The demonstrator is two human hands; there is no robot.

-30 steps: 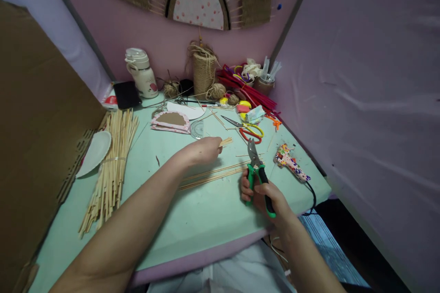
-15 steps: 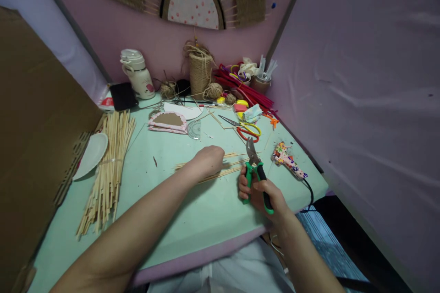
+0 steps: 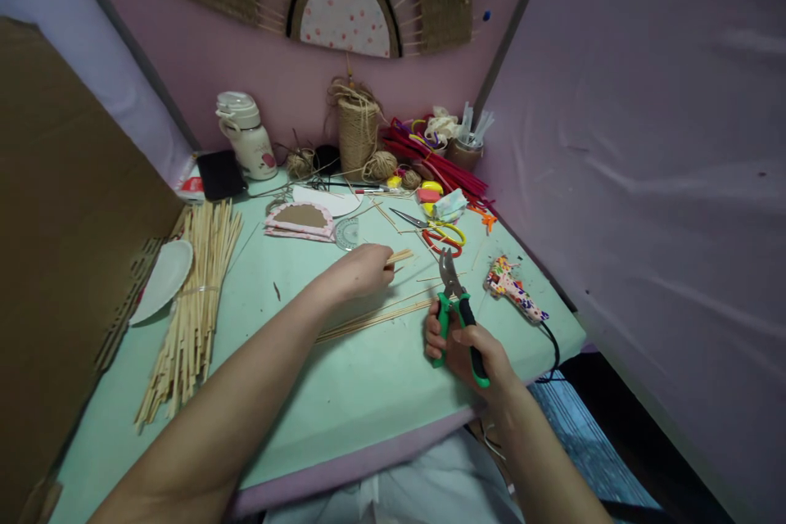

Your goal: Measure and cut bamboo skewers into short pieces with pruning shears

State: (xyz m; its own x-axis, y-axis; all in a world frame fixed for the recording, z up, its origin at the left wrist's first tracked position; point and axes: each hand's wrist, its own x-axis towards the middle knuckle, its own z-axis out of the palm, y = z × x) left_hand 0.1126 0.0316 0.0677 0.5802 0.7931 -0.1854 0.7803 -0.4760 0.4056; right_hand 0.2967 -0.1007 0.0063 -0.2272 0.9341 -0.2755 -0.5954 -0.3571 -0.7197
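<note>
Between the closed fingers of my left hand (image 3: 363, 268) are a few thin wooden sticks (image 3: 402, 255), their ends poking out to the right, a little above the table. My right hand (image 3: 470, 344) is wrapped round the green and black handles of pruning shears (image 3: 451, 282), whose blades point up and away from me. More thin sticks (image 3: 368, 321) lie loose on the table in front of me, between my left forearm and the shears. Scissors (image 3: 435, 231) with red and yellow handles rest just beyond the shears.
A tied bundle of sticks (image 3: 196, 295) lies at the left beside a white paper plate (image 3: 164, 278) and a cardboard panel (image 3: 67, 221). To the right is a patterned glue gun (image 3: 514, 291) with a black cord. Twine (image 3: 358, 135) and a bottle (image 3: 250, 143) stand at the back.
My left hand has lifted slightly and moved a little left and away, and sticks now show in its fingers. My right hand and the shears have hardly moved.
</note>
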